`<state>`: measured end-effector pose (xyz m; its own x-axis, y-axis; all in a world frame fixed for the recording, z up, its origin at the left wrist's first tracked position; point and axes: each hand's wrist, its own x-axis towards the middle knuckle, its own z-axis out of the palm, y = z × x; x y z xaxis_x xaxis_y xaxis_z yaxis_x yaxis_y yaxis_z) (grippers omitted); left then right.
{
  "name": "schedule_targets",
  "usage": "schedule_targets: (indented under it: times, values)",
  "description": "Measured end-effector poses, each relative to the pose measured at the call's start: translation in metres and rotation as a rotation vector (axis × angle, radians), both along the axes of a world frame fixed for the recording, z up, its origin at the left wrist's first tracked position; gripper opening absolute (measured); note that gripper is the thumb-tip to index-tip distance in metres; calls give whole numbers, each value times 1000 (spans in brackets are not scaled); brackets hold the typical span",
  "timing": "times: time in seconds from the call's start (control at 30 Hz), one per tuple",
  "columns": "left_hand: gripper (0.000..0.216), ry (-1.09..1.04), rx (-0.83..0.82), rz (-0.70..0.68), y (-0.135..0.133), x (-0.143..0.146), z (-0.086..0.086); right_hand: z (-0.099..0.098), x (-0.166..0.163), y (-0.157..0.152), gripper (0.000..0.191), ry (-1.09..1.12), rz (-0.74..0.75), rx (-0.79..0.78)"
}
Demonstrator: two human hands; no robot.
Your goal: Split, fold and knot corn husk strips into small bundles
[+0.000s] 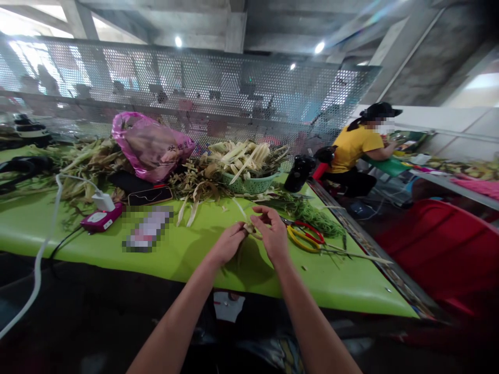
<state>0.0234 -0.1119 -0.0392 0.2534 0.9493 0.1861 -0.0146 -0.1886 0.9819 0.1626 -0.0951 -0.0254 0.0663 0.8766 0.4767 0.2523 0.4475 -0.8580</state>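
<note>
Over the front of the green table, my left hand [230,244] pinches a small piece of pale dried plant strip [250,227]. My right hand [275,232] curves in from the other side, fingers closed on the same strip. A thin pale length sticks up behind the hands, and the fingertips hide part of the piece. Just right of my right hand lie yellow-handled scissors [302,241] and a red-handled cutting tool [316,232]. Beyond them spreads a heap of thin green stems [317,215]. A light-green basket [253,185] full of dried husks stands behind my hands.
At left are a pink plastic bag [152,150], a phone [150,196], a magenta power strip [101,218] with a white cable, and loose dried husks [93,158]. A black bottle [299,174] stands behind. Right of the table edge are a red tub [432,249] and a seated person [353,148].
</note>
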Motion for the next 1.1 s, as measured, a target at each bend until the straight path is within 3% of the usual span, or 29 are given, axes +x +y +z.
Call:
schedule_targets:
  times: [0.23,0.5,0.67,0.87,0.93,1.1]
  values:
    - [19,-79,-87,165,2,-4,-3,-2,3,-8,25,-266,49,29]
    - [23,-206,-132,243,1,-6,1,-1,1,-8,25,-148,4,-13]
    - [19,-280,-157,203,-1,-9,3,-4,3,-5,26,-76,24,-82]
    - [20,-124,-7,85,-5,-6,8,-5,2,-3,26,143,313,-295]
    - [19,-120,49,50,-4,-4,7,-4,1,-4,24,216,301,-287]
    - [18,-137,-36,-8,-2,-4,3,-1,2,-6,20,257,288,-245]
